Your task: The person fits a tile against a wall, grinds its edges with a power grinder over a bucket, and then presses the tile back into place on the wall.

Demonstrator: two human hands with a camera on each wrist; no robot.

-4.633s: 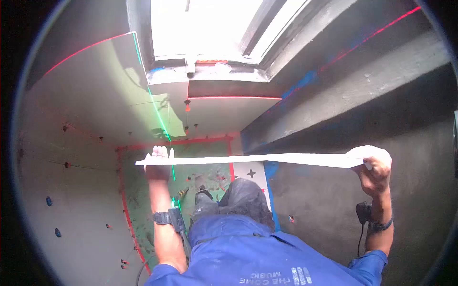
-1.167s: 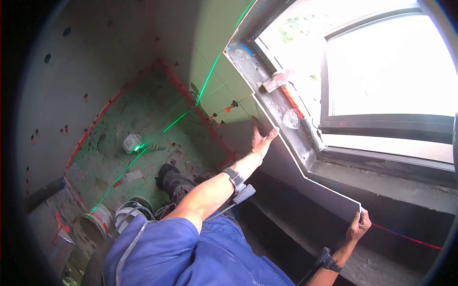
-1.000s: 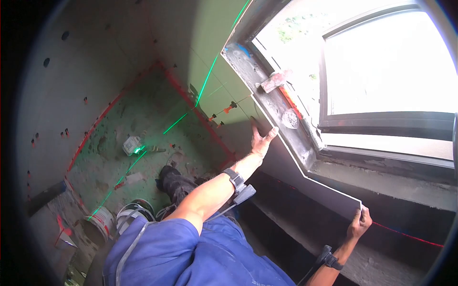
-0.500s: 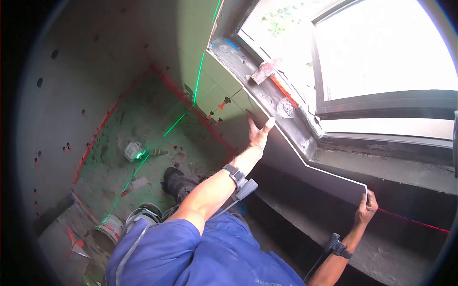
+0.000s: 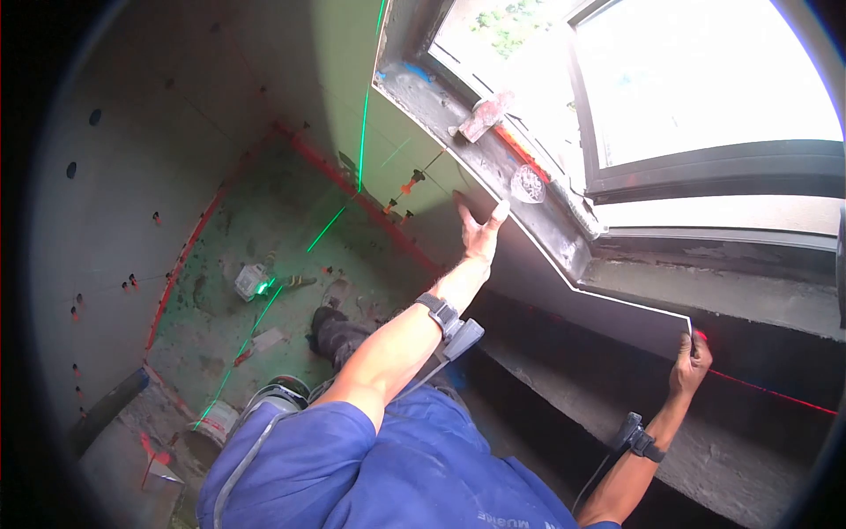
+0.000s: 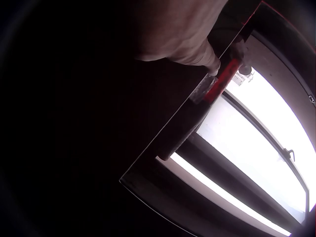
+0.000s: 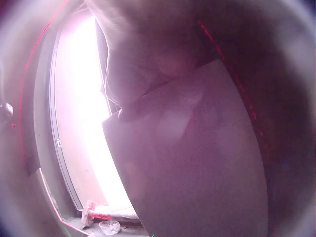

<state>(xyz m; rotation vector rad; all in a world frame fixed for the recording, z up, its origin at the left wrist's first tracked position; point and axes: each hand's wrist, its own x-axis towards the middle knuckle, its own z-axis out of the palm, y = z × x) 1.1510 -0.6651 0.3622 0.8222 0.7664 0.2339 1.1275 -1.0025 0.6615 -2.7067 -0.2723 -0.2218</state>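
A large thin tile (image 5: 612, 316) with a pale cut edge stands below the window, its upper edge stepping down along the sill. My left hand (image 5: 478, 236) lies against its face, fingers spread and thumb up at the top edge. At the tile's right end, my right hand (image 5: 690, 360) pinches the corner between thumb and fingers. The right wrist view shows the tile's broad face (image 7: 192, 158) under the right hand (image 7: 148, 54). In the dark left wrist view, the left hand (image 6: 177, 29) reaches the edge beside the sill.
A hammer (image 5: 485, 119) with a red handle and a clear plastic cup-like item (image 5: 527, 184) lie on the sill. Orange-and-black tile spacers (image 5: 412, 181) stick out of the wall joint. A laser level (image 5: 251, 281) glows green on the floor; a bucket (image 5: 216, 421) stands lower left.
Several seconds ago the tile was held edge-on before the body; now it is below the window. Over the last second both hands keep their places on it while the view shifts slightly.
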